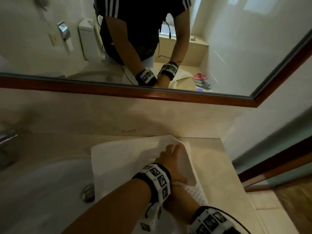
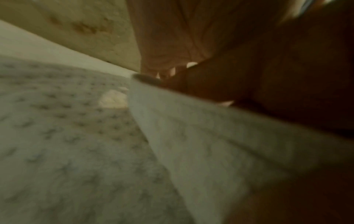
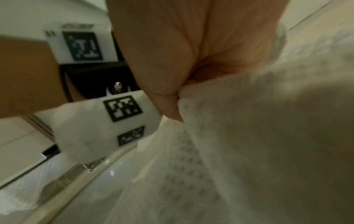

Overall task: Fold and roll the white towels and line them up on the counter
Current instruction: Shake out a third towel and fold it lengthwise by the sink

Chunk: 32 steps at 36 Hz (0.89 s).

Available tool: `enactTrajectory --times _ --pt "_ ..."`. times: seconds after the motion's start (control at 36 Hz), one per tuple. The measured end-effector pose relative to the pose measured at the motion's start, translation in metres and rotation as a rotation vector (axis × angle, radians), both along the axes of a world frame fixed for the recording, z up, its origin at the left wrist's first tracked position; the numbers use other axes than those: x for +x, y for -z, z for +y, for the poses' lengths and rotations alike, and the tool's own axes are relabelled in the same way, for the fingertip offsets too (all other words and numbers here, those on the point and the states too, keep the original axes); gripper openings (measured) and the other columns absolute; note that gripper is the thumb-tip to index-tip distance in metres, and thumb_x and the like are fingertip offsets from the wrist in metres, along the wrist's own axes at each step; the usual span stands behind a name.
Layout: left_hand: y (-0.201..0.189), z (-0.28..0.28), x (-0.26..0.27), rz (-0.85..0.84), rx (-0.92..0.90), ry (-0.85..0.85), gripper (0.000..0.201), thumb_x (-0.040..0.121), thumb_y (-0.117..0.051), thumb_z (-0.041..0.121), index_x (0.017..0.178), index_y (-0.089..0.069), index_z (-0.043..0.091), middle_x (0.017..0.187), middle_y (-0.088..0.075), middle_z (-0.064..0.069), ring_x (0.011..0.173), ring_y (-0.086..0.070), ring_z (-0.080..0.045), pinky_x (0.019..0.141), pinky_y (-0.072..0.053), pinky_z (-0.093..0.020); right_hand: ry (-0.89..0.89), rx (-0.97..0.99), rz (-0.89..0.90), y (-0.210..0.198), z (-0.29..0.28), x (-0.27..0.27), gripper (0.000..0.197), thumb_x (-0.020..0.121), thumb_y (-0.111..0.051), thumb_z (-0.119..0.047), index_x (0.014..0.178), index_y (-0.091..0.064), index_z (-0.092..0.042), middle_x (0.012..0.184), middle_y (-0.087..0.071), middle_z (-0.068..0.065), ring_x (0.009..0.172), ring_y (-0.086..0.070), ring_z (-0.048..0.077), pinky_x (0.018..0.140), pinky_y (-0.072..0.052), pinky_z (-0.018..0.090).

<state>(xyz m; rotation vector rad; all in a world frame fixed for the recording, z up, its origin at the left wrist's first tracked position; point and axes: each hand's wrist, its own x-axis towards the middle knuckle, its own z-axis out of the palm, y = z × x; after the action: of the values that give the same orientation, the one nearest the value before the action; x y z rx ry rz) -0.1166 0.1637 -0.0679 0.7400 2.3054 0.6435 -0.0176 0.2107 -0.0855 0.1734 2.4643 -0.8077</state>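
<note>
A white waffle-weave towel [image 1: 121,157] lies spread on the beige counter [image 1: 214,159], its left part hanging over the sink. My left hand [image 1: 170,152] reaches across to the towel's far right side and pinches a lifted flap there. The left wrist view shows my left hand [image 2: 172,78] with thumb and fingers on the edge of the towel [image 2: 76,136]. My right hand [image 1: 177,190] sits under the left wrist, mostly hidden, at the towel's near right edge. In the right wrist view my right hand [image 3: 172,98] is a fist bunched on the towel [image 3: 268,136].
The white sink basin [image 1: 42,191] with its metal drain [image 1: 87,193] lies left of the hands. A faucet [image 1: 6,137] stands at the far left. A wood-framed mirror [image 1: 118,92] hangs behind the counter. The counter ends at a wall and door frame [image 1: 273,159] on the right.
</note>
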Motion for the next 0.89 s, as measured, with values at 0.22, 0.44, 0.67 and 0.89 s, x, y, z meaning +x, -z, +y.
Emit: enactTrajectory --times 0.22,0.44,0.67,0.89 --pt "-0.005 -0.002 -0.006 -0.059 -0.001 -0.178 0.094 0.059 -0.039 0.089 0.119 -0.055 0.018 0.131 -0.043 -0.006 0.123 -0.039 -0.029 0.105 -0.037 -0.046 -0.059 0.014 0.088 -0.023 0.006 -0.001 0.028 0.089 -0.046 -0.038 0.112 -0.06 -0.032 0.105 -0.065 -0.009 0.094 -0.057 0.0 0.085 -0.038 0.009" --pt "0.001 -0.016 -0.021 -0.122 0.129 -0.151 0.037 0.095 -0.037 0.029 0.125 -0.055 0.017 0.134 -0.046 -0.007 0.125 -0.046 -0.026 0.107 -0.037 -0.035 0.465 0.43 0.312 -0.053 0.056 -0.004 0.046 0.072 -0.062 -0.061 0.094 -0.039 -0.027 0.091 -0.042 -0.01 0.085 -0.051 0.012 0.068 -0.046 0.029" --pt "-0.012 -0.047 0.0 0.042 0.063 0.114 0.079 0.072 -0.07 0.046 0.139 -0.03 0.033 0.145 -0.027 0.003 0.134 -0.024 -0.023 0.112 -0.029 -0.039 0.622 -0.086 0.079 -0.053 0.054 -0.021 0.026 0.088 -0.059 -0.019 0.065 -0.053 -0.007 0.06 -0.051 0.004 0.058 -0.049 0.017 0.056 -0.036 0.025" --pt "-0.039 -0.086 0.001 0.133 0.489 -0.374 0.047 0.08 -0.068 0.033 0.12 -0.049 0.021 0.117 -0.055 0.004 0.109 -0.052 -0.014 0.095 -0.048 -0.029 0.449 -0.283 0.307 -0.081 -0.006 -0.071 0.03 0.085 -0.063 -0.026 0.069 -0.059 -0.001 0.065 -0.052 0.012 0.06 -0.046 0.018 0.059 -0.035 0.03"
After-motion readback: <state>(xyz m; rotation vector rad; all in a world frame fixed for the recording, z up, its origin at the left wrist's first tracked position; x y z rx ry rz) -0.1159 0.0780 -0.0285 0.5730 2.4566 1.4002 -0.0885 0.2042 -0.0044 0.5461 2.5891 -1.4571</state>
